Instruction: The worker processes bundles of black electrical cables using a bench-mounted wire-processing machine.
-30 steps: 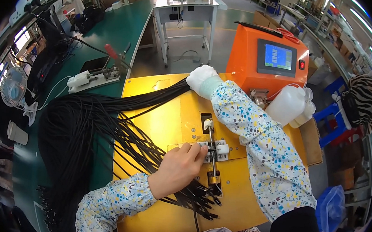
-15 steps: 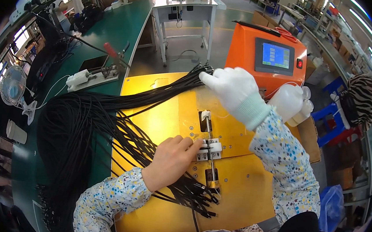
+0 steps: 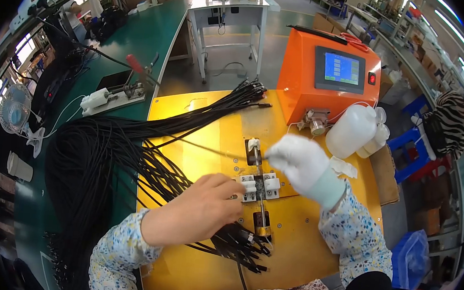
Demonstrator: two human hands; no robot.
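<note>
My right hand (image 3: pixel 301 165), in a white glove, is closed with its fingertips pinched on a black cable (image 3: pixel 209 148), which stretches blurred to the left over the yellow plate (image 3: pixel 311 251). Just left of a metal rod fixture (image 3: pixel 258 169) with white clamp blocks (image 3: pixel 271 185), my bare left hand (image 3: pixel 202 206) has its fingers curled together by the left block; what they hold, if anything, is hidden. One bundle of black cables (image 3: pixel 213 112) lies with its ends at the plate's far edge. More cable ends (image 3: pixel 242 248) fan out below my left hand.
An orange machine with a screen (image 3: pixel 326 78) stands at the far right, white plastic bottles (image 3: pixel 350 131) beside it. A large heap of black cables (image 3: pixel 81 170) hangs over the green table (image 3: pixel 142 35) at left. A red-handled toggle clamp (image 3: pixel 134 64) sits behind it.
My right hand has come down from the far cable ends toward the rod, drawing a cable along. My left hand has shifted slightly left and nearer from the white blocks, which now stand apart.
</note>
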